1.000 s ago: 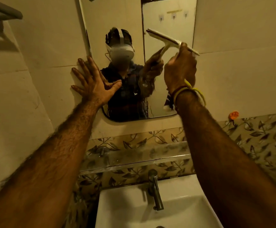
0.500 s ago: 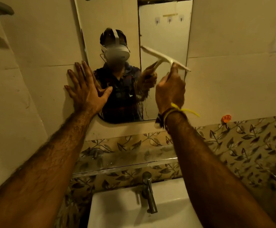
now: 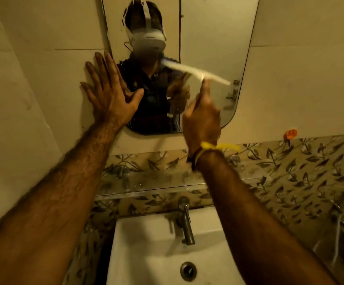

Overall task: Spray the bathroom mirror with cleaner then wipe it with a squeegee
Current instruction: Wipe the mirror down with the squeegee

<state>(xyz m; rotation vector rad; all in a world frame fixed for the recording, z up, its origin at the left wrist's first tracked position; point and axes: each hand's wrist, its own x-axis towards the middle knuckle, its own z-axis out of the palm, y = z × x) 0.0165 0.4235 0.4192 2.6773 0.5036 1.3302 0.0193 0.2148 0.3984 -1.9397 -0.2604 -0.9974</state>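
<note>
The bathroom mirror (image 3: 214,38) hangs on the tiled wall above the sink, with streaks of liquid near its lower right corner. My right hand (image 3: 202,120) is closed on the handle of a white squeegee (image 3: 193,72), whose blade lies tilted against the glass in the mirror's lower half. My left hand (image 3: 109,93) is spread flat on the wall, fingers apart, overlapping the mirror's left edge. A yellow band circles my right wrist. No spray bottle is in view.
A glass shelf (image 3: 146,186) runs under the mirror, above a metal tap (image 3: 185,221) and a white sink (image 3: 150,249) with its drain. Leaf-patterned tiles cover the lower wall. An orange hook (image 3: 291,134) sticks at the right; pipe fittings stand at the far right.
My right hand has drawn the squeegee down the mirror from the upper part to the lower half. My left hand stays pressed on the wall. The view has tipped downward.
</note>
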